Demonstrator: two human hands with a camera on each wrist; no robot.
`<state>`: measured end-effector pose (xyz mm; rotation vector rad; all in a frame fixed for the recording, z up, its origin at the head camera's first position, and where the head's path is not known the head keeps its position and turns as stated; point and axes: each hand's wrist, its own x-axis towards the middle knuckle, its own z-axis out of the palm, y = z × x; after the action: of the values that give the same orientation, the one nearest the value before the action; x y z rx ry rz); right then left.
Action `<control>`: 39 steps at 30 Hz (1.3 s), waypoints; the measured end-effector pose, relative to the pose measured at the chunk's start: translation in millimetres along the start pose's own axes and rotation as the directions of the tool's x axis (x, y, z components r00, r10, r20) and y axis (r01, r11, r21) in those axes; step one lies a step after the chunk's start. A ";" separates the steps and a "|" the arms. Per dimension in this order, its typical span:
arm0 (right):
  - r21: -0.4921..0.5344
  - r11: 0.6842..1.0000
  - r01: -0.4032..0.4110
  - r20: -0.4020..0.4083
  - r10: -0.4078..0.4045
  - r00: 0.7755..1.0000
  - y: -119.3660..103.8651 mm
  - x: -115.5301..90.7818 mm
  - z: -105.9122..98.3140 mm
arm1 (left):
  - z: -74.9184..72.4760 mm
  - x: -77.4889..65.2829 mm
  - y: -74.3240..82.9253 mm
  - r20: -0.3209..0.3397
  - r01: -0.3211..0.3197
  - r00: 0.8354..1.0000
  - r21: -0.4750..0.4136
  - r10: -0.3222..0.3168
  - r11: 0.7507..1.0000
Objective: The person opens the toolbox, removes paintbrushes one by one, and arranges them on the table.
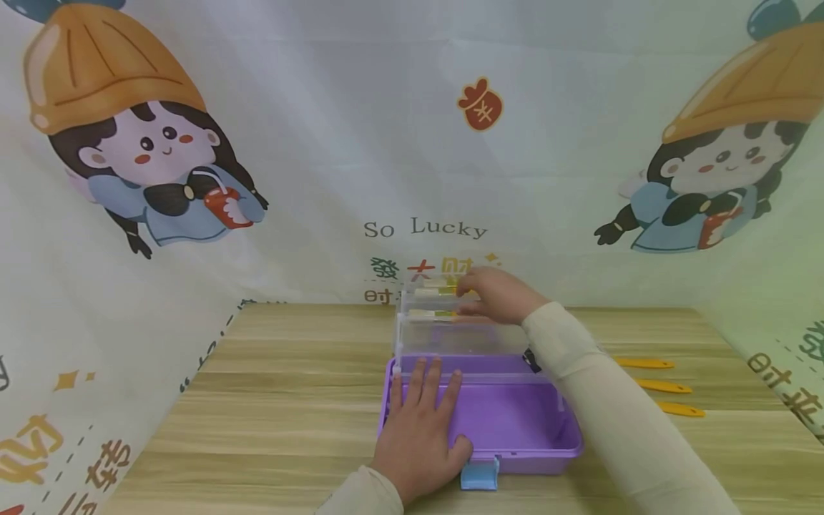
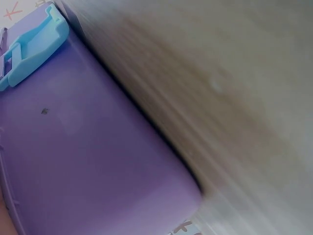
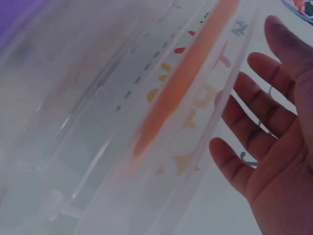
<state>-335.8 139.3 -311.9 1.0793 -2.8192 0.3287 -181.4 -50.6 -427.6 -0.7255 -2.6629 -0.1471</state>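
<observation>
A purple box (image 1: 515, 415) stands on the table with its clear tiered trays (image 1: 412, 336) raised behind it. My left hand (image 1: 425, 429) rests on the box's left front part, fingers straight and spread. At the upper trays is my right hand (image 1: 498, 295), its fingers loosely bent. The right wrist view shows those fingers (image 3: 254, 137) beside the clear tray edge, gripping nothing. Pale-tipped paintbrushes (image 1: 428, 315) lie in the trays. Through the clear plastic an orange handle (image 3: 188, 73) shows. A light-blue latch (image 1: 479, 475) hangs at the box's front.
Several yellow handles (image 1: 679, 409) lie on the wooden table (image 1: 290, 400) right of the box, partly behind my right sleeve (image 1: 618, 400). A printed cloth (image 1: 322, 143) hangs behind and at both sides. Near the box's back right is a small black item (image 1: 531, 360).
</observation>
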 end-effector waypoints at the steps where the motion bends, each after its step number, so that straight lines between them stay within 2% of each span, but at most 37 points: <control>1: 0.004 1.000 -0.003 0.001 0.003 1.000 1.1 1.9 1.5 | -0.1 -0.1 0.1 0.002 0.001 1.000 0.000 -0.001 1.000; 5: 0.009 1.000 0.006 0.001 -0.006 1.000 4.5 7.7 8.5 | -0.4 -0.9 0.7 0.015 0.003 1.000 -0.009 -0.003 1.000; 11: -0.059 0.998 0.010 -0.015 -0.011 1.000 4.7 10.6 15.4 | -0.4 -1.0 1.9 0.011 -0.001 1.000 -0.010 0.001 1.000; 20: -0.021 0.999 -0.037 -0.001 0.037 0.999 1.3 11.8 14.1 | -3.0 -0.1 -0.3 0.009 -0.006 1.000 0.006 0.006 1.000; 26: -0.035 0.999 -0.028 0.006 0.028 1.000 5.1 13.0 13.9 | -3.8 1.5 0.0 0.011 -0.006 1.000 -0.006 0.006 1.000; 33: -0.082 0.996 0.040 0.047 -0.036 0.998 5.6 20.6 12.7 | -2.2 0.7 -0.9 -0.004 -0.004 1.000 0.009 0.004 1.000; 39: -0.085 0.996 0.005 0.060 0.000 0.998 6.2 20.9 13.6 | -2.0 0.7 -0.3 -0.012 -0.009 1.000 0.005 0.009 1.000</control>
<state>-355.8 127.0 -322.4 1.0933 -2.8547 0.1760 -181.5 -50.9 -425.5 -0.7329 -2.6473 -0.1421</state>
